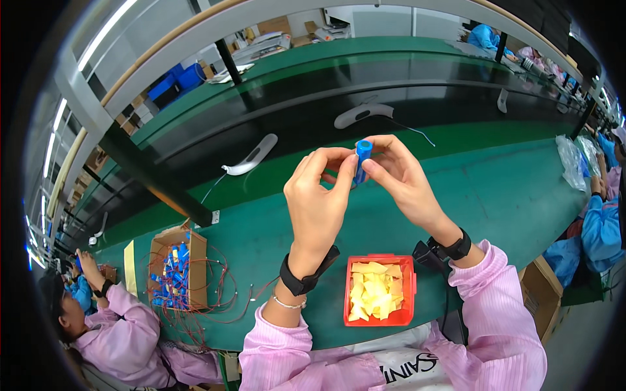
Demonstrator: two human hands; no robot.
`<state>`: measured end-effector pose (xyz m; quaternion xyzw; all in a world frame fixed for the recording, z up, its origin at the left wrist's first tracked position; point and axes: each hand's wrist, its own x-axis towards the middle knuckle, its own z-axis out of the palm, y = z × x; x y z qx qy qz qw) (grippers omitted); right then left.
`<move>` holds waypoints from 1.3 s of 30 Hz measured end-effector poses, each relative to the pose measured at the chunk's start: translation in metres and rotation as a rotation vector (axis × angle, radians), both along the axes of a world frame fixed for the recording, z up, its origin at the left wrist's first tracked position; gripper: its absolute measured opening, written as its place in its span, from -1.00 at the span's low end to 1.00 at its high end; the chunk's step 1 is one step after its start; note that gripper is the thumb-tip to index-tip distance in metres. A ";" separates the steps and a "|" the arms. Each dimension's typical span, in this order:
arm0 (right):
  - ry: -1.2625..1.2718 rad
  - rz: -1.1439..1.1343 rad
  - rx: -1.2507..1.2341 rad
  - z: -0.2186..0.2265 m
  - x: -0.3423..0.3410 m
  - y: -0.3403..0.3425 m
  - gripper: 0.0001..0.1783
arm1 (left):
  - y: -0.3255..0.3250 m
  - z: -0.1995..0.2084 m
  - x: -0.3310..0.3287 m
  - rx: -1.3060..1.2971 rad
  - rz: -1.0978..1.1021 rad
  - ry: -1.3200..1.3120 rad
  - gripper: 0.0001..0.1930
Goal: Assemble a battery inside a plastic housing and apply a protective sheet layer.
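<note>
Left hand (318, 195) and right hand (405, 181) up close, fingertip grip pinching a blue cylinder (362, 160), twelve o'clock from the red tray (409, 293), and one slack finger could drop it onto the bench (486, 192)!

Cylinder (364, 151) smooth, glossy; bin (409, 280) shiny plastic; box (197, 274) matt cardboard.

A green surface (489, 173) stretches across the room, with a black strip (287, 107) running lengthwise beyond it and another green bench top (365, 47) behind that. A dark post (156, 176) slants up to a pale overhead frame (173, 57). Tube lights (104, 34) glow at left; grey floor (577, 339) shows lower right. The pale backdrop (385, 26) is probably a panelled wall.
</note>
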<state>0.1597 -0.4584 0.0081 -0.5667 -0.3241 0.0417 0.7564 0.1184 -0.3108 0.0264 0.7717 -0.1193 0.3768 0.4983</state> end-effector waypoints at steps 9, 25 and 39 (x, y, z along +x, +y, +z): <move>-0.037 -0.105 -0.020 -0.005 0.005 0.003 -0.71 | -0.001 -0.009 0.007 -0.118 -0.028 0.063 -0.94; 0.149 -0.007 -0.010 -0.007 0.013 -0.009 -0.64 | -0.001 -0.022 0.018 -0.338 -0.334 0.284 -0.87; 0.281 0.081 0.026 -0.005 0.013 -0.004 -0.56 | 0.006 -0.013 0.013 -0.400 -0.362 0.367 -0.80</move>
